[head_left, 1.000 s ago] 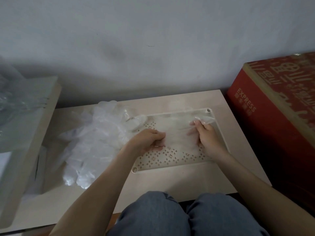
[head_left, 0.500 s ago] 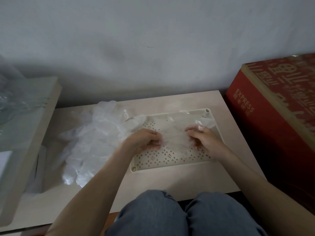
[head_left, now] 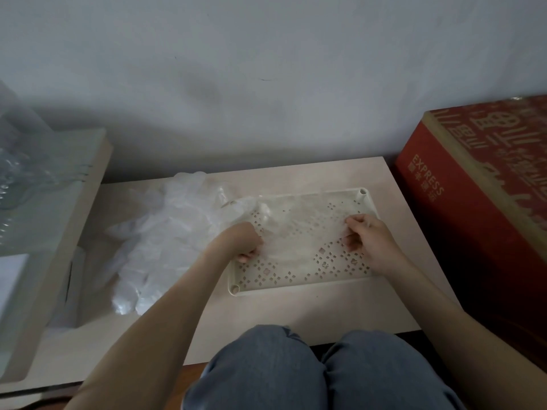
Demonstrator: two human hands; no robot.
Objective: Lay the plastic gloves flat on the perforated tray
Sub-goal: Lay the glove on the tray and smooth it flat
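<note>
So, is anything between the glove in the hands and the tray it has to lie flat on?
Nothing visible. The glove spreads over the perforated tray, pinched by the left hand and right hand at its ends. The pile of gloves lies left of the tray, its edge covering only the far left corner.

Tray (head_left: 299, 289): one, perforated.
Glove (head_left: 296, 229): at least one, clear, on the tray; any layers under it can't be told apart.
Heap of gloves (head_left: 165, 232): one, just left of the tray; too crumpled and see-through to count singly.
Hands: two, left hand (head_left: 239, 241) and right hand (head_left: 370, 242).
Table (head_left: 296, 312): one.
Red box (head_left: 473, 208): one.
Knees (head_left: 266, 368): two.
</note>
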